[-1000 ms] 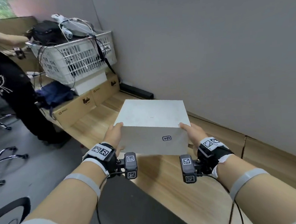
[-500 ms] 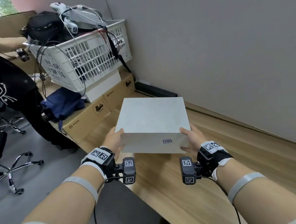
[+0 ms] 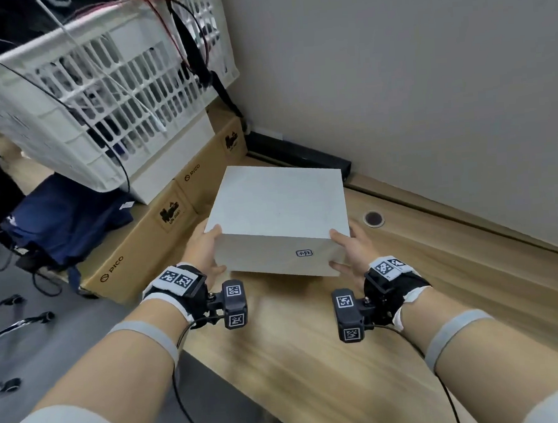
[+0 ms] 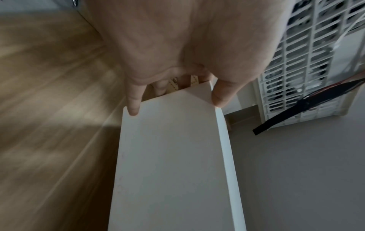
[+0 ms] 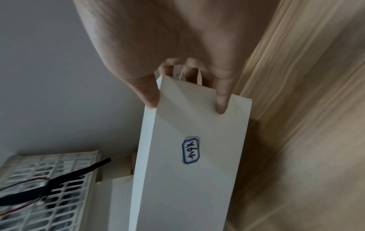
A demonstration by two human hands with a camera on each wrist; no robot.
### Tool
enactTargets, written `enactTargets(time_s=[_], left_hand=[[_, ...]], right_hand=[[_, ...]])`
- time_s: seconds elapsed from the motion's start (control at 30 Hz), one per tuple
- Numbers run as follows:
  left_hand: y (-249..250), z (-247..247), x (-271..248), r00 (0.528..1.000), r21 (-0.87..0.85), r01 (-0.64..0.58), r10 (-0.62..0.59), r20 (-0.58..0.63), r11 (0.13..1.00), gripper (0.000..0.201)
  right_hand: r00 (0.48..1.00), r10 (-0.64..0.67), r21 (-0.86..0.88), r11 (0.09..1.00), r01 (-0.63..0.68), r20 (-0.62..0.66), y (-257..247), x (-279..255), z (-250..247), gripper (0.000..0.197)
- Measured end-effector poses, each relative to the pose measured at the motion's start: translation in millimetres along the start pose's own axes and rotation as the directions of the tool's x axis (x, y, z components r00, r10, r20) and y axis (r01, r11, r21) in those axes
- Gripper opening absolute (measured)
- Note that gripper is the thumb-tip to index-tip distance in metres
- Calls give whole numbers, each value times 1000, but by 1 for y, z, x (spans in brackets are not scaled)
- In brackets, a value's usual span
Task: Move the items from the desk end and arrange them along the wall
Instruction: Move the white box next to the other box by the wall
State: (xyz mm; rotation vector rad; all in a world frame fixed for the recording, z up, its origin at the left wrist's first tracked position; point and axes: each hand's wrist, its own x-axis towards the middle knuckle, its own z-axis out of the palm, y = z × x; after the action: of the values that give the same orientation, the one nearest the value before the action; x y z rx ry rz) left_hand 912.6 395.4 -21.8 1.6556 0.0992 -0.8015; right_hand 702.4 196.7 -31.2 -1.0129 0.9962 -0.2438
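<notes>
A white square box point(image 3: 280, 204) with a small blue-edged label point(image 3: 304, 253) on its near side hangs just above the wooden desk point(image 3: 312, 356), close to the grey wall point(image 3: 426, 71). My left hand point(image 3: 206, 250) grips its left near corner, thumb on the top edge. My right hand point(image 3: 348, 249) grips the right near corner the same way. The left wrist view shows the left hand point(image 4: 177, 46) with its fingers spread over the end of the box point(image 4: 173, 156). In the right wrist view the right hand point(image 5: 177, 39) clasps the box point(image 5: 189, 171) above its label point(image 5: 190, 150).
Just left of the box lie cardboard PICO boxes point(image 3: 148, 239) bearing a white basket point(image 3: 101, 101) full of cables and a navy cloth point(image 3: 65, 218). A black bar point(image 3: 300, 157) lies along the wall. A cable hole point(image 3: 373, 218) sits in the desk. A chair base point(image 3: 13, 319) stands on the floor.
Both hands have carried the white box forward, closer to the wall and the cardboard boxes. Their grip on it is unchanged.
</notes>
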Motion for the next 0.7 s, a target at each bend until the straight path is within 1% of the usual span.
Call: enactTargets(time_s=[0.07,0.13,0.17,0.23,0.3,0.37,0.43,0.5,0.53,0.6,0.63,0.7], left_hand=[[3,0,29,999,-19,-11,11,32,1000,48],[7,0,59,999,-5,-16,16,47,1000,57],[7,-2,73,999,42,-26,24,47,999,62],[8,-3,102,997,131,-58,50,64,990,66],[14,-2,126,996,64,-21,15,90,998,69],[21,-2,148,996,-3,5,-5,87,1000,75],[28,-4,168,996,35,0,-3,85,999,85],[32,-4,187,998,90,17,-22,52,996,100],[34,-4,194,999,86,28,-31,35,996,103],[40,0,201,999,51,47,-48,20,998,102],[43,3,204,996,21,83,-83,32,996,105],[49,10,206,982,-83,172,-164,94,982,110]], right_hand=[[1000,-7,5,1000,7,-29,-1,14,13,52],[998,-15,3,1000,15,-63,-2,31,26,54],[997,-20,-2,1000,20,-76,-2,40,32,54],[995,-37,-19,999,36,-95,-5,56,45,51],[991,-57,-26,998,55,-117,-9,75,59,47],[987,-76,-38,997,72,-144,-11,94,73,48],[982,-98,-62,994,89,-163,-8,111,84,50],[976,-128,-88,990,114,-174,-6,123,94,53],[973,-140,-97,988,124,-182,-6,128,98,55],[968,-160,-104,984,141,-195,-9,135,106,57],[966,-168,-110,983,148,-198,-11,140,109,57],[963,-184,-138,978,158,-199,-15,147,115,57]])
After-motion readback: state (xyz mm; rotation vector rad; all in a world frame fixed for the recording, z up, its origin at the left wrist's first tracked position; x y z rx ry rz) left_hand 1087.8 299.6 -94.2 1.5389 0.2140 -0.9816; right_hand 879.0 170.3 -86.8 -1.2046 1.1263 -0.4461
